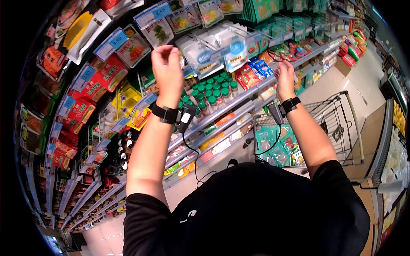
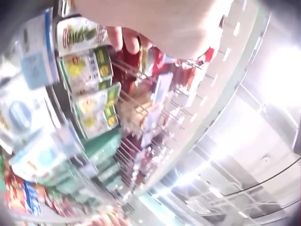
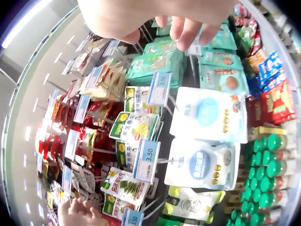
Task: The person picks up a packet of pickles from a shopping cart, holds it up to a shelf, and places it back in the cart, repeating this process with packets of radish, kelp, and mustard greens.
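My left hand [image 1: 168,72] is raised before the hanging racks, its fingers bent loosely with nothing in them. Nearest to it are a flat packet with a green picture [image 1: 160,34] and white-and-blue pouches [image 1: 200,53]. In the left wrist view its fingers [image 2: 129,40] overlap the hooks of packets. My right hand [image 1: 285,81] is held up further right, over the shelf edge, also holding nothing, its fingers slightly bent. Teal packets [image 3: 157,66] hang behind its fingers [image 3: 178,28] in the right wrist view, with more white pouches [image 3: 207,113] below them.
Green-capped jars [image 1: 213,87] stand on the shelf under the pouches, beside red and blue bags [image 1: 258,70]. Blue price tags [image 1: 111,42] jut out on the hooks. A wire shopping cart [image 1: 352,123] holding teal packets [image 1: 273,143] stands at right. Cables hang from both wrist cameras.
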Available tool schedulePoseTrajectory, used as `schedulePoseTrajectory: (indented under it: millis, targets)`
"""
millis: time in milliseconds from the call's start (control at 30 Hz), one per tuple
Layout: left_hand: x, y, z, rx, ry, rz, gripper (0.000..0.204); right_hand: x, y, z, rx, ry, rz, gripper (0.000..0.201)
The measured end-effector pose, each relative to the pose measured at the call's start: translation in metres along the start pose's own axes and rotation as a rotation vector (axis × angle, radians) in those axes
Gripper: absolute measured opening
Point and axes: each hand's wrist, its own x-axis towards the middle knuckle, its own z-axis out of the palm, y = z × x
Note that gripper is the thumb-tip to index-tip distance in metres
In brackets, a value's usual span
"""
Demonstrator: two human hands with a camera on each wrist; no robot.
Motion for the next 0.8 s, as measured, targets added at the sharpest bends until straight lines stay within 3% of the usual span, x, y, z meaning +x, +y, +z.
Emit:
schedulePoseTrajectory:
  millis: [67,133,233,300,400,467,800]
  targets:
    - [-0.043,0.019,0.020,-0.303,-0.244,-0.252,0.014,-0.004,0.011,-0.029,0.010,0.061,0.037,0.038]
    - [-0.089,0.021,0.041,-0.372,-0.484,-0.396,0.018,-0.016,0.016,-0.062,-0.006,0.104,0.053,0.043]
    - [-0.158,-0.009,0.071,-0.482,-0.607,-0.690,0.021,-0.045,0.021,-0.116,-0.054,0.282,0.116,0.043]
    - [-0.196,-0.032,0.089,-0.499,-0.640,-0.934,0.024,-0.056,0.021,-0.155,-0.102,0.348,0.271,0.063]
    - [-0.250,-0.070,0.113,-0.555,-0.586,-1.377,0.032,-0.071,0.026,-0.210,-0.099,0.458,0.408,0.071]
    - [-0.282,-0.095,0.132,-0.570,-0.507,-1.582,0.033,-0.077,0.027,-0.243,-0.112,0.482,0.464,0.076]
    - [-0.395,-0.162,0.287,-0.412,-0.381,-1.912,0.049,-0.017,0.078,-0.425,-0.295,0.555,0.659,0.073]
